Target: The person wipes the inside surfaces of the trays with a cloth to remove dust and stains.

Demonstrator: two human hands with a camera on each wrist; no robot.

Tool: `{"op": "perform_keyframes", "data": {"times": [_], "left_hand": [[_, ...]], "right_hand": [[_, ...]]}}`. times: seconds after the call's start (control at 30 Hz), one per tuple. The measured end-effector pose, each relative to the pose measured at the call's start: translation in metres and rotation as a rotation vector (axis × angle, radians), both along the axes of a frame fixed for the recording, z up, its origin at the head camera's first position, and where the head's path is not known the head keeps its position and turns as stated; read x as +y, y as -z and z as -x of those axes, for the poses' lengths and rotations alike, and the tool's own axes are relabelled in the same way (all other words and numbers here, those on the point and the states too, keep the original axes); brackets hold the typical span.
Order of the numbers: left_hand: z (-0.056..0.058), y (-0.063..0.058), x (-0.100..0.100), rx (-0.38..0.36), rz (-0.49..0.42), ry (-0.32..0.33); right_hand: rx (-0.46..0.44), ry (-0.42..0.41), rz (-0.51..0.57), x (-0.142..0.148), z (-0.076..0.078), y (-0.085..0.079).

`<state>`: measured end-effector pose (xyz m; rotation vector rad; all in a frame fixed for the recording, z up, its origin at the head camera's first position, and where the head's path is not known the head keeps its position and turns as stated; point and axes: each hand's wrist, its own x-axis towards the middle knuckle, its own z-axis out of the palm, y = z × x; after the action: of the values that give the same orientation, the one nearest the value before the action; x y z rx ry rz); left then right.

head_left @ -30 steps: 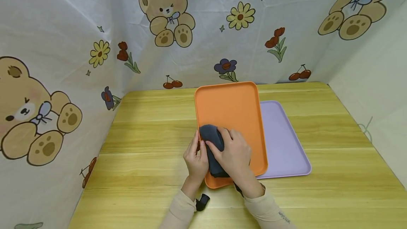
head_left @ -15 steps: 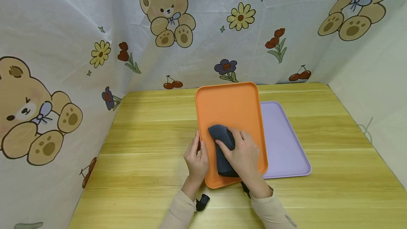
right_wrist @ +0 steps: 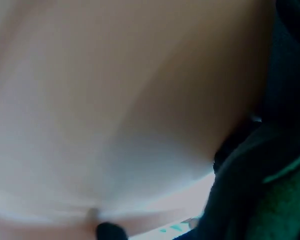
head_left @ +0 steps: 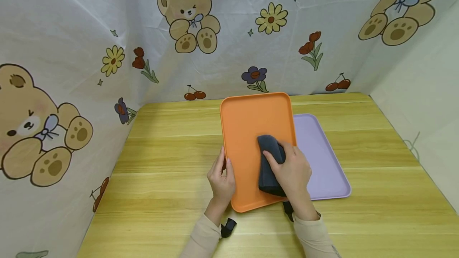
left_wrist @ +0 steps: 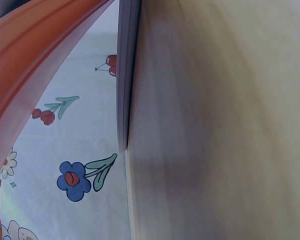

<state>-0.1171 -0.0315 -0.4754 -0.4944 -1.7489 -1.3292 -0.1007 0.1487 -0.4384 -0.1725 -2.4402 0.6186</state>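
Observation:
My left hand (head_left: 222, 182) grips the left edge of an orange tray (head_left: 251, 118) between thumb and fingers. In the left wrist view that orange tray (left_wrist: 30, 55) slants up above the table. With thumb and fingers, my right hand (head_left: 294, 172) holds a folded dark blue-grey cloth (head_left: 269, 162) against the tray's inner face, right of its middle. The right wrist view is mostly filled by the blurred hand (right_wrist: 115, 100), beside the dark cloth (right_wrist: 235, 190) and a green patch. Behind the orange tray, a lilac tray (head_left: 322, 162) lies on the table, its left part hidden.
The wooden table (head_left: 172, 162) reaches back to a white curtain (head_left: 229, 51) printed with bears and flowers. Black wrist-camera mounts (head_left: 228, 228) show near the sleeves. A thin cord (head_left: 414, 146) hangs by the right wall.
My right hand has slid the cloth rightward across the orange tray, from its left edge to right of its middle. The left hand and both trays stay in place.

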Motion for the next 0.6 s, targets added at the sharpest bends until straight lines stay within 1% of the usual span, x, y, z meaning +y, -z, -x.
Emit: {"op": "perform_keyframes", "data": {"times": [0.13,0.23,0.4,0.6], "left_hand": [[0.0,-0.001,0.0,0.014,0.003,0.007],[0.001,-0.001,0.0,0.02,0.006,0.01],[0.001,-0.001,0.0,0.006,0.005,0.011],[0.0,-0.001,0.0,0.002,0.0,0.01]], "right_hand": [[-0.069,0.045,0.039,0.009,0.0,0.001],[-0.105,0.073,0.069,0.016,-0.001,0.001],[-0.165,0.126,0.118,0.024,-0.002,0.001],[-0.209,0.145,0.138,0.026,-0.002,0.001]]}}
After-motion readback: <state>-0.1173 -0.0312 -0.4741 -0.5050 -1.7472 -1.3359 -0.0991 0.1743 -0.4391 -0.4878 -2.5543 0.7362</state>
